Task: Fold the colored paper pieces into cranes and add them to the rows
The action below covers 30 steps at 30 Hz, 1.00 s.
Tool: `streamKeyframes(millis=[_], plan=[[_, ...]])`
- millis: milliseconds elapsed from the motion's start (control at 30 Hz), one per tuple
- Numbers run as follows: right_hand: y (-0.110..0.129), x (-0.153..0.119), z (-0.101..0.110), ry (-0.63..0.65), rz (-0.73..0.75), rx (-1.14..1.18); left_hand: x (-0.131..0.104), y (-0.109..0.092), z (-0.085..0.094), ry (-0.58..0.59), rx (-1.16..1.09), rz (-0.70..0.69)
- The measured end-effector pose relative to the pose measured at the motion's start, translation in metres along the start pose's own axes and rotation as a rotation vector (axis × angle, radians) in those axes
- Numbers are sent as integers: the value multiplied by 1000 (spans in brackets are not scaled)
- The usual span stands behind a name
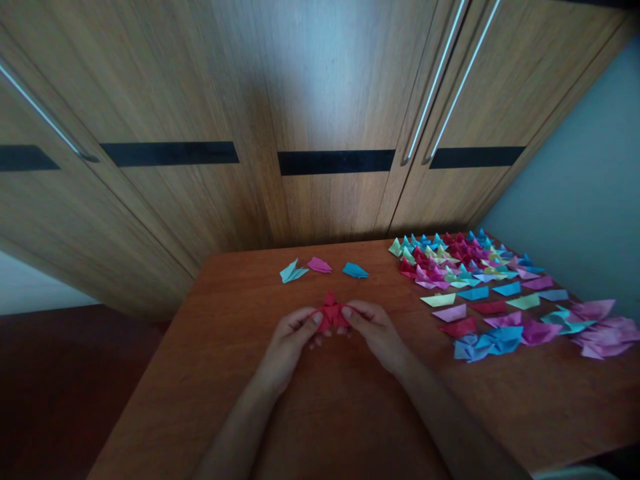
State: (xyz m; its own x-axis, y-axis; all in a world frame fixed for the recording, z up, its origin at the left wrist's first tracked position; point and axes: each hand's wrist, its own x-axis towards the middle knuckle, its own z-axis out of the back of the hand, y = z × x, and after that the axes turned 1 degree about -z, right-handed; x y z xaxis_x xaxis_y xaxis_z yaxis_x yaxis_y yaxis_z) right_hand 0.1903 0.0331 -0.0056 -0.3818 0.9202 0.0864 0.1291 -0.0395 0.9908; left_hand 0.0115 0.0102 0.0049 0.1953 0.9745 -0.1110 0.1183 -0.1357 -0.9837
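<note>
Between my two hands is a red folded paper piece (331, 313), held just above the table with a pointed tip facing away from me. My left hand (295, 328) pinches its left side, thumb on top and fingers curled beneath. On the other side, my right hand (373, 325) grips the right edge in the same way. Beyond the hands lie a pale teal folded paper (293, 271), a pink folded paper (319, 265) and a blue folded paper (355, 270). The undersides of my fingers are partly hidden.
Many colourful paper boats (450, 260) stand in rows at the table's back right. Nearer lie flatter folded papers and a blue crumpled-looking folded piece (487, 343). A wooden cabinet (330, 207) rises behind the brown table (210, 373), and a wall (590, 180) borders the right.
</note>
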Motion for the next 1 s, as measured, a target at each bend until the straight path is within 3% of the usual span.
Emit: streamKeyframes(millis=[133,300,433,667,800,1000], plan=[[3,-3,2,57,-81,111,-4,-4,0,26,-69,37],[2,-11,6,344,-287,491,-13,-9,2,255,-194,122],[-8,-14,-2,502,-329,720,-18,-3,1,333,-326,132],[-9,-14,-12,280,-158,844,-19,10,5,320,-545,-34],[-7,-16,-18,324,-107,865,-20,12,2,373,-611,-108],[-12,-17,-24,403,-13,813,-22,8,-4,322,-656,-153]])
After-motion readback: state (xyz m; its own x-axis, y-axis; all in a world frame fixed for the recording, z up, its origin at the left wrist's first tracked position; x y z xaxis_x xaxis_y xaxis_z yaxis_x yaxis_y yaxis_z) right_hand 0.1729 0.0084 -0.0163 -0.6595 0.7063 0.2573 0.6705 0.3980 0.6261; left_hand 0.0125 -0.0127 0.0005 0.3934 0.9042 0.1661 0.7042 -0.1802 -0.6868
